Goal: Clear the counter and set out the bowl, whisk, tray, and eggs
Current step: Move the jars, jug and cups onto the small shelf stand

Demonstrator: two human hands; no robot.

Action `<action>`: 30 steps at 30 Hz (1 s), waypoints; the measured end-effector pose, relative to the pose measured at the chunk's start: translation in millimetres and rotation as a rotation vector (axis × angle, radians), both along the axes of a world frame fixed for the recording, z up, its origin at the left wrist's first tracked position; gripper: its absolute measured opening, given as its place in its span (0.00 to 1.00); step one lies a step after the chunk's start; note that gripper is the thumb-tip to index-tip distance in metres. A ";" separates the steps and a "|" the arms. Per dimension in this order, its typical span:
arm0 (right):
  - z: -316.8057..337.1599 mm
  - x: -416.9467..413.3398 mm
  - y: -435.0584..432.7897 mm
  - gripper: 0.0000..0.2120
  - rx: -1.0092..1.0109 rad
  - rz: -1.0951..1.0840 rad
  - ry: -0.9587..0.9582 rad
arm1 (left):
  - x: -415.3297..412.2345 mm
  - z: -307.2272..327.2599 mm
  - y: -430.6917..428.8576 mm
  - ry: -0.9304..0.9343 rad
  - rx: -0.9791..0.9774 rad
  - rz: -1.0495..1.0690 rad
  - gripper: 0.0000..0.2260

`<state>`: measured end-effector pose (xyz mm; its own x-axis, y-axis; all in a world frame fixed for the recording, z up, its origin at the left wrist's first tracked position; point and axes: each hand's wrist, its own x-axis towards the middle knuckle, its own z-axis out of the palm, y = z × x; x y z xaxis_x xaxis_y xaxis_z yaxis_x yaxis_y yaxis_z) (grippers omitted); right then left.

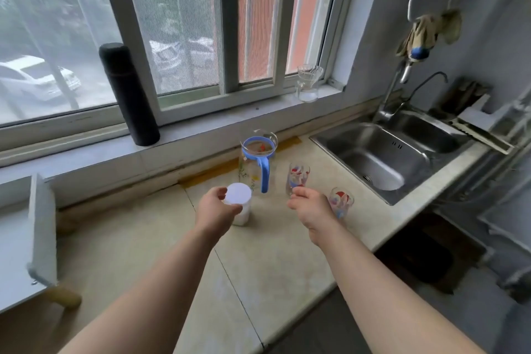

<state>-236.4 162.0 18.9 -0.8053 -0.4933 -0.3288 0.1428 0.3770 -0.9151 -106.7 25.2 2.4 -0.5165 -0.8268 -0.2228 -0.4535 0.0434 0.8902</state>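
On the beige counter (273, 261) stand a white-lidded jar (239, 204), a glass pitcher with a blue handle (258, 165) and two patterned drinking glasses, one further back (298, 175) and one nearer the sink (342, 201). My left hand (214, 208) curls around the left side of the jar's lid, fingers touching it. My right hand (309, 205) reaches between the two glasses, with its fingertips at the base of the back glass; a firm grip is not visible. No bowl, whisk, tray or eggs are in view.
A steel sink (385, 152) with a tap lies at the right. A black flask (129, 95) and a clear glass vessel (309, 83) stand on the window sill. A white box-like object (28, 238) sits at the left counter edge.
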 end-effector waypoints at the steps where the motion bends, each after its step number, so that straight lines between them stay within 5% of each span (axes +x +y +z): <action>1: -2.2 -4.9 -6.9 0.24 0.010 0.002 -0.005 | -6.0 -3.3 -4.6 -0.013 0.008 -0.005 0.29; 9: -17.0 -36.8 -61.8 0.24 0.078 0.015 -0.009 | -47.0 -31.4 -37.4 -0.125 0.086 -0.041 0.37; 16: -26.5 -45.3 -102.6 0.10 0.100 0.072 0.024 | -67.6 -52.9 -56.2 -0.190 0.093 -0.130 0.40; 30: -35.8 -53.8 -119.4 0.12 0.038 0.178 -0.018 | -64.1 -58.2 -66.7 -0.222 0.056 -0.111 0.37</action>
